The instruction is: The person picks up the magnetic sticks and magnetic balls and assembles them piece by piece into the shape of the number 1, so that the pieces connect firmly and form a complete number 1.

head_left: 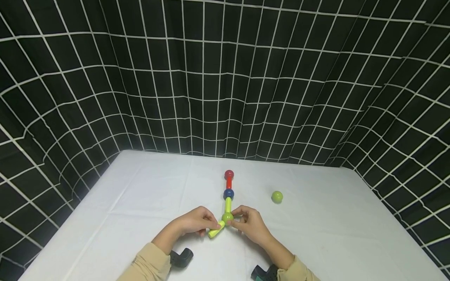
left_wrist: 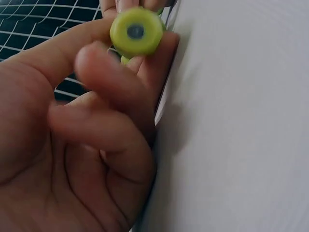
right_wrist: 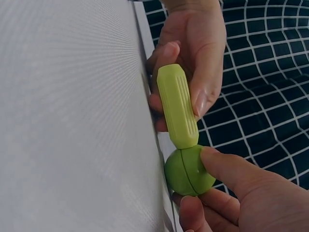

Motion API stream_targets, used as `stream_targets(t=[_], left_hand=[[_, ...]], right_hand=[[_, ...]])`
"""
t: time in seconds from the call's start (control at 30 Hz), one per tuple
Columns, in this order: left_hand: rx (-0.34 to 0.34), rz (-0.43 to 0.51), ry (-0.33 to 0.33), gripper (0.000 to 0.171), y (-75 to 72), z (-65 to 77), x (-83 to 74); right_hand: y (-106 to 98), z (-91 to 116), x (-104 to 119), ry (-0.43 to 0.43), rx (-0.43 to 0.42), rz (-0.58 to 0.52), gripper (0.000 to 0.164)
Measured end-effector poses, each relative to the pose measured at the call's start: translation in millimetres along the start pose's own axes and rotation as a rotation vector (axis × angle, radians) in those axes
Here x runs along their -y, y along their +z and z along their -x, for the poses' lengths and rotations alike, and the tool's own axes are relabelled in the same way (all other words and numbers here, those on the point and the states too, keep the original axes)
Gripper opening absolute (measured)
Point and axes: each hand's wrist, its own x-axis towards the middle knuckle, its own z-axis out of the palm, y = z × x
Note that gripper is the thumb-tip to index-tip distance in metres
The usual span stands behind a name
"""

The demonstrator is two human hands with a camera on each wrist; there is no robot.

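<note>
My left hand [head_left: 197, 221] pinches a yellow-green ribbed rod [right_wrist: 177, 106] between thumb and fingers. One end of that rod meets a green ball [right_wrist: 186, 171], which my right hand [head_left: 252, 226] grips with thumb and fingertips. In the left wrist view the rod's free end [left_wrist: 137, 32] faces the camera, with a dark grey round spot at its centre. From the green ball a second yellow-green rod [head_left: 228, 205] runs away to a blue ball [head_left: 228, 194]. Beyond it a red rod [head_left: 229, 183] and a red ball [head_left: 229, 174] continue the straight line.
A loose green ball [head_left: 277, 196] lies to the right of the chain on the white-covered table [head_left: 147, 183]. Dark devices sit at both wrists, the left device [head_left: 182, 258] and the right device [head_left: 264, 273]. A black curtain with white grid lines [head_left: 218, 78] surrounds the table.
</note>
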Motion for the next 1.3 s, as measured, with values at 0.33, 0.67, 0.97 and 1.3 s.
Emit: stream_targets(t=[0.33, 0.67, 0.97, 1.3], left_hand=[[-0.004, 0.015, 0.023, 0.023, 17.0, -0.9, -6.3], [0.02, 0.118, 0.032, 0.024, 24.9, -1.4, -7.5], [0.011, 0.118, 0.029, 0.027, 25.1, -2.0, -4.9], [0.018, 0.119, 0.028, 0.025, 24.7, -3.4, -2.9]], right_hand=[[-0.3, 0.1, 0.5, -0.01, 0.013, 0.007, 0.03], [-0.8, 0.7, 1.6, -0.019, 0.002, -0.004, 0.031], [0.0, 2.4, 2.5, -0.018, -0.003, -0.019, 0.03], [0.0, 1.5, 0.6, -0.029, -0.002, 0.007, 0.03]])
